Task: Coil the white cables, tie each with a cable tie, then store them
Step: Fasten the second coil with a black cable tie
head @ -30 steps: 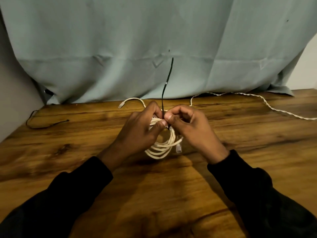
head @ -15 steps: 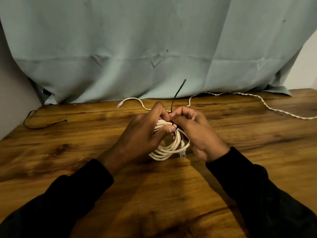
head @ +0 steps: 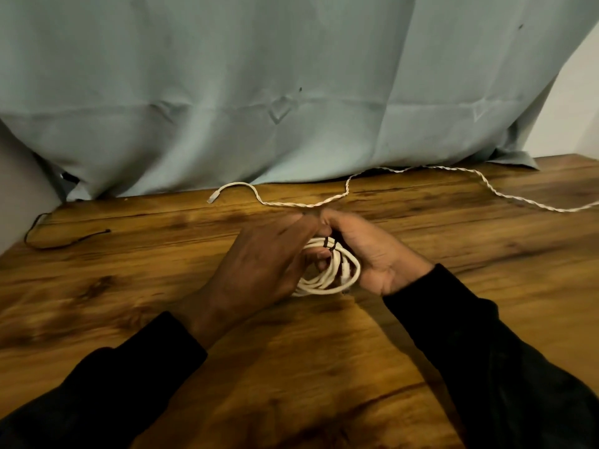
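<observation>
Coiled white cable (head: 327,277): lies in the middle of the wooden surface (head: 129,286), several loops stacked together, held between both hands.
Black cable tie (head: 331,246): wrapped across the far side of the coil; only a short dark piece shows between the fingers.
Left hand (head: 269,264): back facing up, fingers curled round the left side of the coil, thumb tip pressed on the loops beside the tie.
Right hand (head: 366,254): palm turned inward, fingers curled and pinching at the tie on the coil's far side.
Loose white cable (head: 324,202): twisted and uncoiled, running along the far edge of the surface toward the right edge, plug end to the left.
Spare black tie (head: 64,243): bent, near the far left corner.
Backdrop: pale blue cloth (head: 259,92) hanging behind the far edge.
</observation>
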